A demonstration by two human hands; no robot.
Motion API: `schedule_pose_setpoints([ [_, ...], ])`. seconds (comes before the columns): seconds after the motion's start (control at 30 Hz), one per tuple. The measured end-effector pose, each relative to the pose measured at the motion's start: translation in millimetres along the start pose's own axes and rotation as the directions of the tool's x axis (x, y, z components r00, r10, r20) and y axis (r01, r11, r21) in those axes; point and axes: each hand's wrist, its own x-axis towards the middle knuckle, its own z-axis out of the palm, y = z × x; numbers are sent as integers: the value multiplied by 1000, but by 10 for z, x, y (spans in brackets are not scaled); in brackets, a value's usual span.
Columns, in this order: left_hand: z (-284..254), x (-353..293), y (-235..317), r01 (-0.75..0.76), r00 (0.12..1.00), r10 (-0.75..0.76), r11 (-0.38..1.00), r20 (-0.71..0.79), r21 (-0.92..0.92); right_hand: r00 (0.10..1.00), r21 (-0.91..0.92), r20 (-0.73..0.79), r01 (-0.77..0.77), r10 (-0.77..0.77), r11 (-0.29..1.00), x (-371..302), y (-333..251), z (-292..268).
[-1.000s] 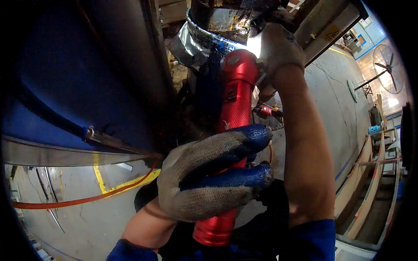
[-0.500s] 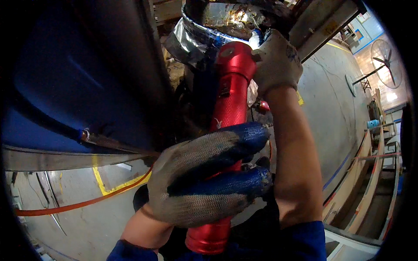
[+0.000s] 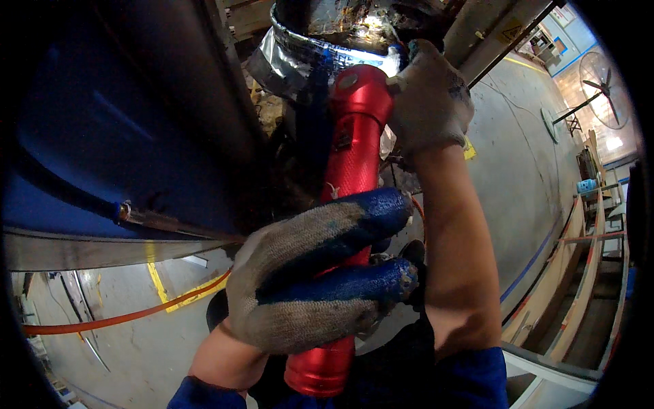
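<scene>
My left hand (image 3: 313, 273), in a grey knit glove with blue-coated fingers, is wrapped round the barrel of a red flashlight (image 3: 351, 163). The flashlight slants upward, and its light falls on a round, dark vessel (image 3: 334, 17) with a silvery, foil-like band (image 3: 286, 65) around its side. Beyond the flashlight's head, my gloved right hand (image 3: 432, 95) is closed at the vessel's right edge. Its fingertips are mostly hidden, so whatever they hold cannot be made out. Shiny, grimy brown matter (image 3: 364, 27) shows inside the vessel.
A large blue machine panel (image 3: 88, 136) fills the left side. An orange hose (image 3: 129, 317) crosses the floor at lower left. A metal beam (image 3: 501, 37) slants at upper right. Farther right stand a fan (image 3: 599, 95) and a wooden-slatted rack (image 3: 579, 273).
My left hand and the flashlight have shifted slightly left in view. My right hand stays at the vessel's edge, slightly turned. The surroundings have shifted a little with my head.
</scene>
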Motion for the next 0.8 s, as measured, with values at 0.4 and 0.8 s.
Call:
schedule_pose_setpoints([
  [0.4, 98, -27, 113, 65, 998, -65, 998, -21, 7, 859, -341, -93, 447, -503, 827, 613, 218, 82],
  [0.8, -63, 22, 40, 452, 880, -453, 703, 143, -549, 678, -506, 386, 722, -625, 471, 993, -31, -163],
])
